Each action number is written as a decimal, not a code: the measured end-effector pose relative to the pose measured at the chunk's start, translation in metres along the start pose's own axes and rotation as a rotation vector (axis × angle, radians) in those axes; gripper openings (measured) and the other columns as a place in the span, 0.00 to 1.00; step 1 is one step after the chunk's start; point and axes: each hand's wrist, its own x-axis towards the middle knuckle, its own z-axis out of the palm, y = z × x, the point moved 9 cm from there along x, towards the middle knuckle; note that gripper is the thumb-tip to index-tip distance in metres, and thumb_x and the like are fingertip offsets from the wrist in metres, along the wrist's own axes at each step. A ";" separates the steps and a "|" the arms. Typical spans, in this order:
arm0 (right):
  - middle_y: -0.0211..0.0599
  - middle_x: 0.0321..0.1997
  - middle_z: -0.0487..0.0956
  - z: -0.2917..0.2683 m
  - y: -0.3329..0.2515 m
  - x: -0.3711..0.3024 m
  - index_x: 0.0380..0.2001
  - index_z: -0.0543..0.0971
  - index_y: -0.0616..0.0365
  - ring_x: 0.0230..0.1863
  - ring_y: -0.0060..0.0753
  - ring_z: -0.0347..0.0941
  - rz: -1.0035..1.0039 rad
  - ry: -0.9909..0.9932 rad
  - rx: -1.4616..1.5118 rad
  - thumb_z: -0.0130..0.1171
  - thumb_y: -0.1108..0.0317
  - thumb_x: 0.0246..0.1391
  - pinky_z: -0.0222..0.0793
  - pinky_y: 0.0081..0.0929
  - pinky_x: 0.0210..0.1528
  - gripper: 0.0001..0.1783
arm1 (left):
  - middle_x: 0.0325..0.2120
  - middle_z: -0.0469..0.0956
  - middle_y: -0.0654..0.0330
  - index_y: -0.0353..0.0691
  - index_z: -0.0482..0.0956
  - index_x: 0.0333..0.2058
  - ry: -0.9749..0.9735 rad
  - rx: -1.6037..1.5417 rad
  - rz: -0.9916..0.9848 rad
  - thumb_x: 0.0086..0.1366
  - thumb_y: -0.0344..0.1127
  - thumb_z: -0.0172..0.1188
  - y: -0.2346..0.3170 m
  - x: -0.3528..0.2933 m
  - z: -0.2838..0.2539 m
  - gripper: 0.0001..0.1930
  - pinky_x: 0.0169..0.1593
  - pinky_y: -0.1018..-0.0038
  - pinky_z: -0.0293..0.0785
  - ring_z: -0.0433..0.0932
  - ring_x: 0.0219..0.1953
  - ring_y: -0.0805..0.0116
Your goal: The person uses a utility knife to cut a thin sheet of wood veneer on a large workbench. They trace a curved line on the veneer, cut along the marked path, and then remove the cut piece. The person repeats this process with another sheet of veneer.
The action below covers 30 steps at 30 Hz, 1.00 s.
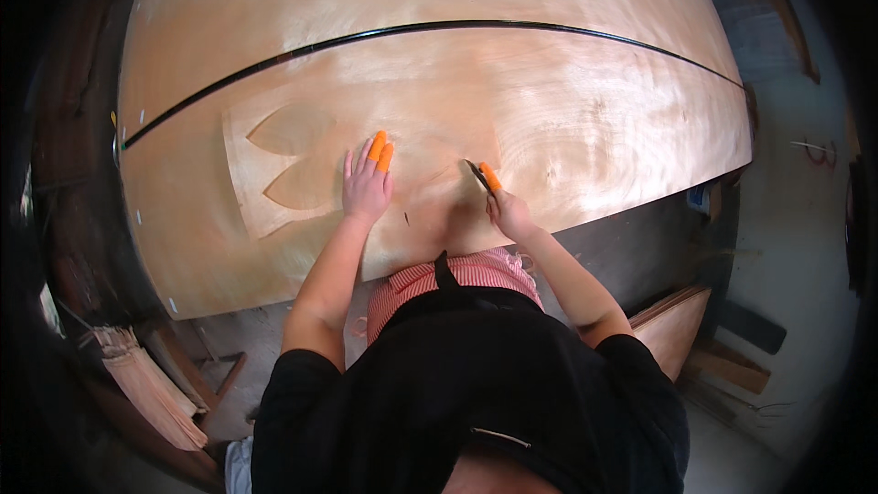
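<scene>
A thin sheet of pale wood veneer (242,174) lies on a large wood-faced board (622,119). Two pointed leaf-like shapes show at the sheet's left end. My left hand (368,187) rests flat on the veneer to the right of those points, fingers stretched out, orange covers on two of them. Farther right, my right hand (510,214) is closed around a slim dark knife (476,173). Its tip points up and left and meets the wood surface, or hovers just over it. An orange cover sits on my right index finger, laid along the knife.
A long black strip (412,28) curves across the board beyond my hands. A small dark sliver (407,218) lies between my arms. Stacked thin wood sheets (155,389) stand at lower left, and wooden panels (672,329) lean at lower right. The board's near edge runs by my waist.
</scene>
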 end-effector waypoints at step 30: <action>0.24 0.13 0.62 -0.092 -0.031 0.064 0.25 0.74 0.63 0.17 0.15 0.55 0.207 0.268 0.751 0.55 0.63 0.46 0.53 0.17 0.18 0.12 | 0.54 0.56 0.58 0.42 0.61 0.51 0.043 -0.056 -0.008 0.52 0.36 0.49 -0.001 -0.001 -0.002 0.25 0.58 0.59 0.46 0.55 0.56 0.65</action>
